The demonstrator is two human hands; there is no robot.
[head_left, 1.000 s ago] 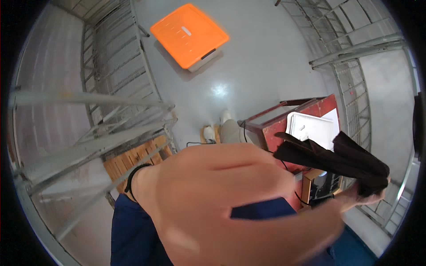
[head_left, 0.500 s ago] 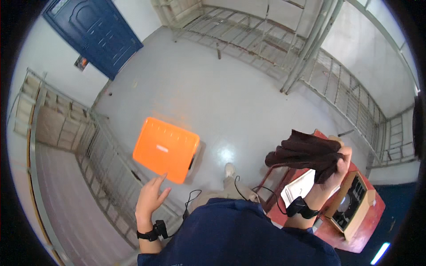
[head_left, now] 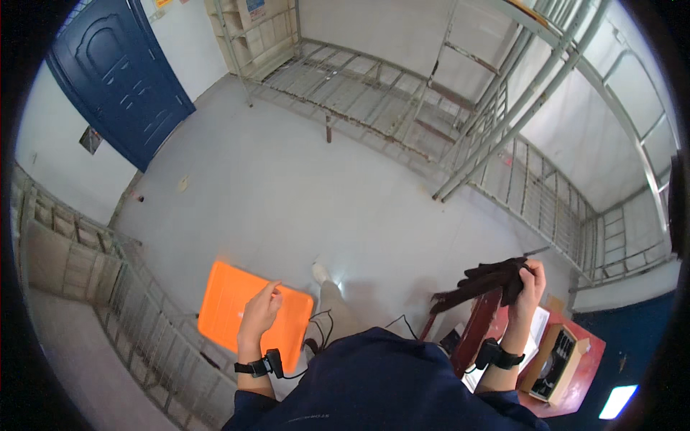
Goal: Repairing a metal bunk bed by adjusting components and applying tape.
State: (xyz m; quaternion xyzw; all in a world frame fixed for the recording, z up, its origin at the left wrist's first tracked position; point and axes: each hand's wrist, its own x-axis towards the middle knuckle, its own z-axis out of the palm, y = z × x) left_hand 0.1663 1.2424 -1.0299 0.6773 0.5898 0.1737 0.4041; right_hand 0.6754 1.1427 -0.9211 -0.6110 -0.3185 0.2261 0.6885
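Right hand, fingers closing in a tight grip on a dark garment, is holding it raised above the red bench, not yet set down; left hand, fingers apart, is hovering empty over the orange bin; grey floor lying open beyond, metal bed frames edging it.

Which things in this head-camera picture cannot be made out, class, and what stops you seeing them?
- Dark cloth item, head view: bunched in the right hand, so its kind is unclear.
- Orange tray: the left hand covers part; contact unclear.
- Open box contents: too small.
- Red table: cut off by the rim.
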